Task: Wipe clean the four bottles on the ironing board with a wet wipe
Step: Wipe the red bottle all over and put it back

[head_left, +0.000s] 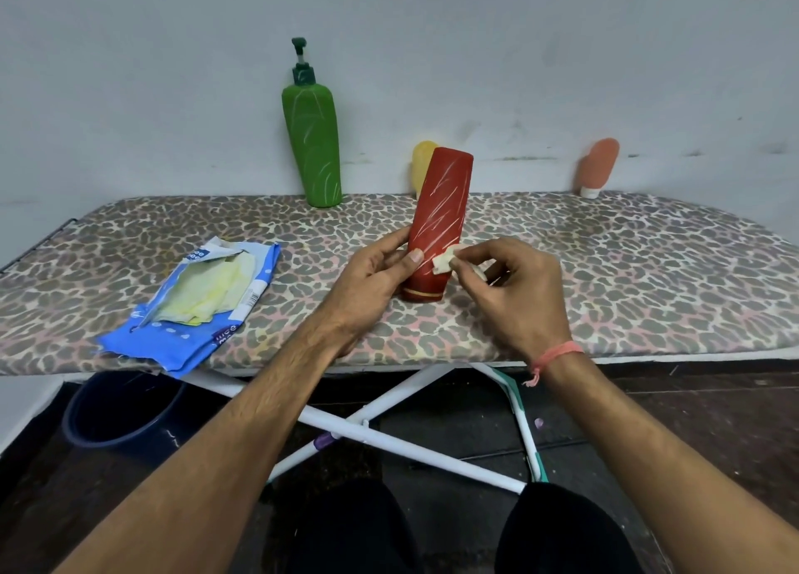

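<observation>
The red bottle [439,223] is standing cap-down near the middle of the ironing board [605,270], leaning slightly to the right, and everything else is placed around it. The left hand [372,279] is gripping its lower left side, thumb lying across the front. The right hand [514,288] is pinching a small folded wet wipe [444,263] and pressing it against the bottle's lower right face. Directly behind the red bottle a yellow bottle [421,162] is peeking out; further back to its left a green pump bottle [313,141] is standing against the wall, and well off to its right an orange bottle [599,164] is standing cap-down. Left of the red bottle an opened blue wipes pack [194,309] is lying on the board.
</observation>
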